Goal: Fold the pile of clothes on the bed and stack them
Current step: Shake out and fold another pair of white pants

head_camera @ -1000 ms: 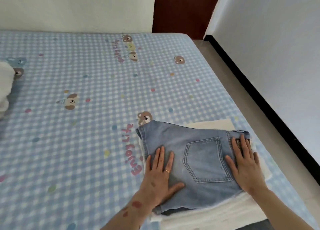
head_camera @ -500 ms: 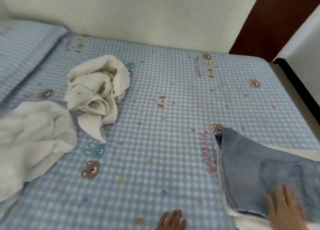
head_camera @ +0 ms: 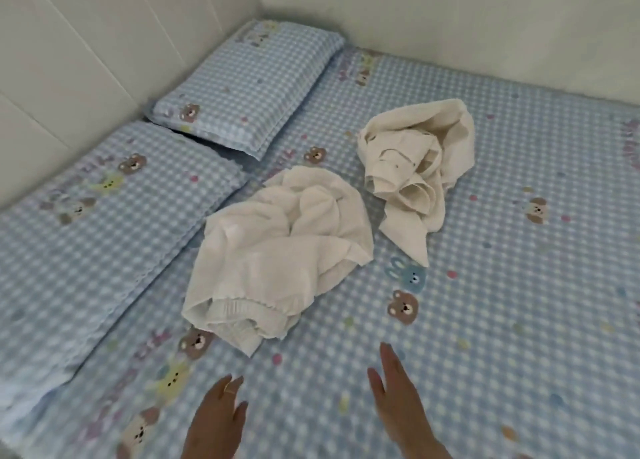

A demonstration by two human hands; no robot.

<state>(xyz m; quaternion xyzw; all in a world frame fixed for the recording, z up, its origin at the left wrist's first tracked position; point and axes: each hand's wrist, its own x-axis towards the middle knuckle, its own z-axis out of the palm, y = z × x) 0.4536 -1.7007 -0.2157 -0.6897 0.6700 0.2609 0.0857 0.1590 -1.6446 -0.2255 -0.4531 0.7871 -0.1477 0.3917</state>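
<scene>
Both hands have left the folded stack, left hand (head_camera: 216, 420) and right hand (head_camera: 398, 399) now reaching empty with straight fingers toward the white garment (head_camera: 277, 254) crumpled mid-bed, where grabbing the tangled bunch blindly could drag it twisted

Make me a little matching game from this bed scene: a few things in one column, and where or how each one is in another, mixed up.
Things:
1. white garment with elastic waistband
2. cream garment
3. far pillow
4. left hand

Places or states:
A. tucked into the corner by the wall
B. crumpled, nearest the hands
C. wears a ring, holds nothing
D. crumpled, farther back and to the right

Pairs: 1-B, 2-D, 3-A, 4-C
</scene>
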